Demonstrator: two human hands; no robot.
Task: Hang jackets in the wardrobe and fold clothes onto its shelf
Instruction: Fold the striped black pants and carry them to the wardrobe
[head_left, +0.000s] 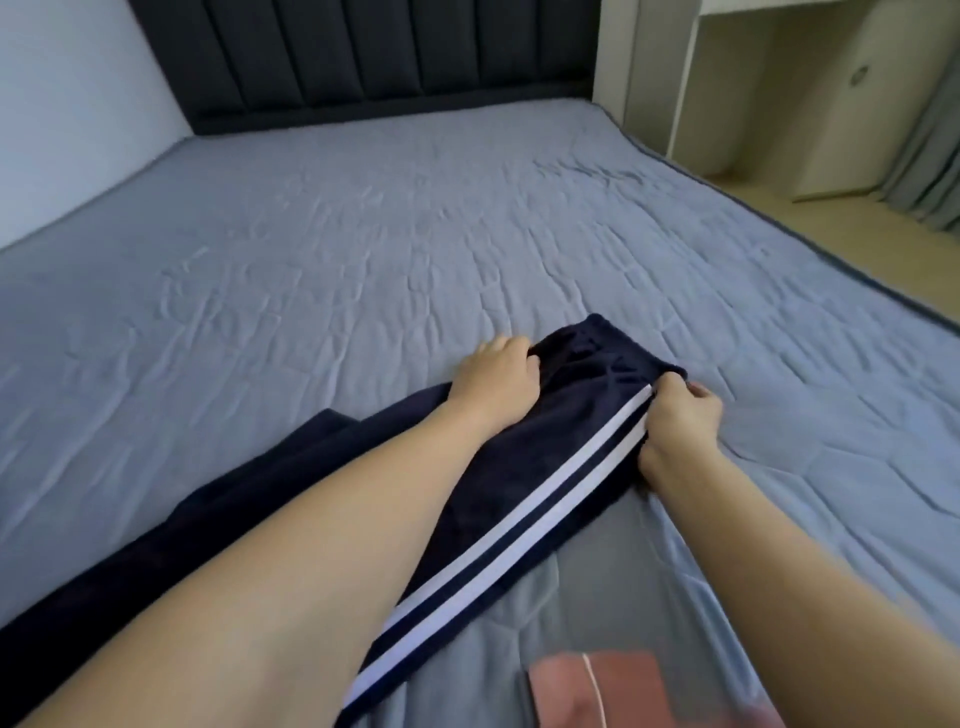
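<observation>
Dark navy track pants (582, 395) with two white side stripes lie stretched along the grey-blue bed sheet (363, 234), waistband end farthest from me. My left hand (496, 371) grips the left side of the waistband with curled fingers. My right hand (680, 421) pinches the right edge beside the white stripes. My left forearm hides part of the pants' legs.
A dark padded headboard (389, 52) stands at the far end of the bed. White furniture with an open recess (753, 88) and a grey curtain (930, 145) are at the right beyond a strip of floor. A pink item (623, 691) is at the bottom edge.
</observation>
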